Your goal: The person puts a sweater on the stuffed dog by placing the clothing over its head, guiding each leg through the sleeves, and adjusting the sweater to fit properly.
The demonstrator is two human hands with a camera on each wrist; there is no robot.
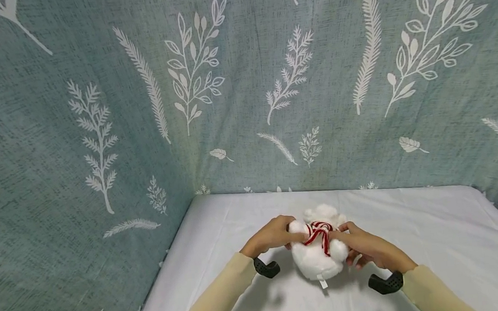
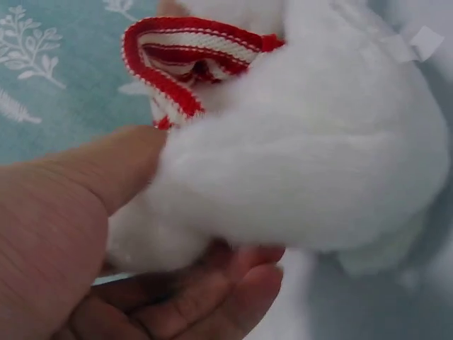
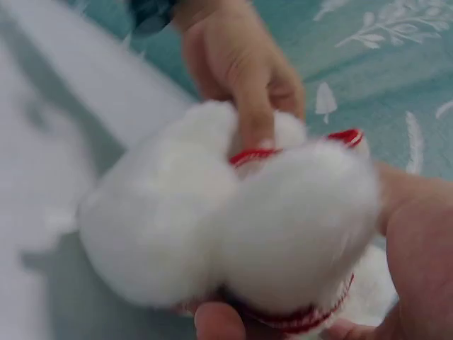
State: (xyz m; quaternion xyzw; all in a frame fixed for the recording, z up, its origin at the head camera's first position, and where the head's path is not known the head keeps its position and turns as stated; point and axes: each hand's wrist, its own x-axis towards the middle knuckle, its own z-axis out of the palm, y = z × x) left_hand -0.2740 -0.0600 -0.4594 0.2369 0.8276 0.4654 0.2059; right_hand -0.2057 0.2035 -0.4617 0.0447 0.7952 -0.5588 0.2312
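Note:
A fluffy white plush toy (image 1: 316, 262) is held between both hands over the white table. Round its neck goes a red-and-white striped knitted scarf (image 1: 324, 237), and a small white tag (image 1: 323, 282) hangs from its near end. My left hand (image 1: 273, 234) grips the toy's left side, thumb on top by the scarf and fingers curled beneath, as the left wrist view shows on the plush fur (image 2: 297, 170). On the other side my right hand (image 1: 370, 246) grips it, with fingertips showing below the fur in the right wrist view. The toy's face is hidden.
The white-covered table (image 1: 412, 220) spreads out around the toy. Blue-green curtains (image 1: 250, 165) with white leaf prints stand behind it and at the left. Black bands (image 1: 388, 283) sit on both wrists. A shadow lies below the toy.

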